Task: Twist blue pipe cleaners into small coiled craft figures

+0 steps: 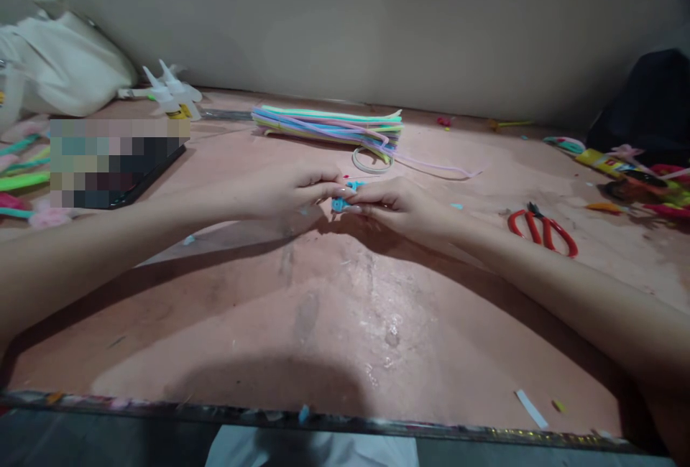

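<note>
Blue and small, a craft piece [339,205] shows near the centre of my head-camera feed, over the bench [259,316], pinched in the fingertips of both the left hand [318,190] and the right hand [404,202]. From here I see their fingers covering much of its shape. Beyond them I make out a bundle of pastel pipe cleaners [328,126] with a pale ring [371,171] just in front, and red-handled pliers [548,234] lying beside the right forearm [528,269]
</note>
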Available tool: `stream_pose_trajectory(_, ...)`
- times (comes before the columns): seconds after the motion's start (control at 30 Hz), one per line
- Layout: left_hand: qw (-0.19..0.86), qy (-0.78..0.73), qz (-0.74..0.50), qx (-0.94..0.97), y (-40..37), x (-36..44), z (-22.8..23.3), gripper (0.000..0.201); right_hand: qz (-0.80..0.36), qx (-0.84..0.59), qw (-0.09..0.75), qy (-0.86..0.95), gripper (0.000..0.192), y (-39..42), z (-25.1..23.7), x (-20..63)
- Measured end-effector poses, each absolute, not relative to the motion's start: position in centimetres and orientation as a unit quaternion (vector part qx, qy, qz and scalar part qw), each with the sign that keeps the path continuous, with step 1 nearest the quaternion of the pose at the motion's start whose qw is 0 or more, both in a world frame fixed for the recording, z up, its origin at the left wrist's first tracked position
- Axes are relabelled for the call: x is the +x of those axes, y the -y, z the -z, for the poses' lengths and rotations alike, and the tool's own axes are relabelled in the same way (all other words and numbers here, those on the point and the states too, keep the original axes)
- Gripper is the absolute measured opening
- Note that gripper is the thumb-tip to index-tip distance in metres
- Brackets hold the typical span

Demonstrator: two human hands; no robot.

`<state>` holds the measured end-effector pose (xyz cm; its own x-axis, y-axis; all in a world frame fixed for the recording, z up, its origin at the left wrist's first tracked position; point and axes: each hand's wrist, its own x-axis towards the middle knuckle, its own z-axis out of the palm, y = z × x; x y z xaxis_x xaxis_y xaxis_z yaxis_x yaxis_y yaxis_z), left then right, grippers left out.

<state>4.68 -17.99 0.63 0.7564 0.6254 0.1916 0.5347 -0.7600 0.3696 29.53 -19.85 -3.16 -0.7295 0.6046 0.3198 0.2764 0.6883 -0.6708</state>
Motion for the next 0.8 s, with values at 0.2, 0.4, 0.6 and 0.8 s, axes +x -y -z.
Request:
stream_pose_trajectory(0.2,0.302,-0.311,-0.146,0.889,17.9,4.9,-0.6,0.051,-0.378,-0.256,0.295,0.839,0.027,20.3,3.3,29.6)
stream_pose_trajectory(0.4,0.329,-0.327,-0.185,0.866,19.2,5.8,-0.1,0.041,-0.391,-0.276,0.304,0.824,0.033,20.6,3.0,29.9)
stream_pose_trajectory(0.6,0.172,-0.28,-0.288,0.899,19.4,5.8,1.2,0.025,-0.474,-0.289,0.329,0.764,0.029,20.8,3.1,29.4)
stream_pose_trajectory(0.8,0.039,-0.255,-0.266,0.929,19.2,4.8,1.5,0.025,-0.46,-0.319,0.375,0.739,0.039,20.1,3.7,29.1)
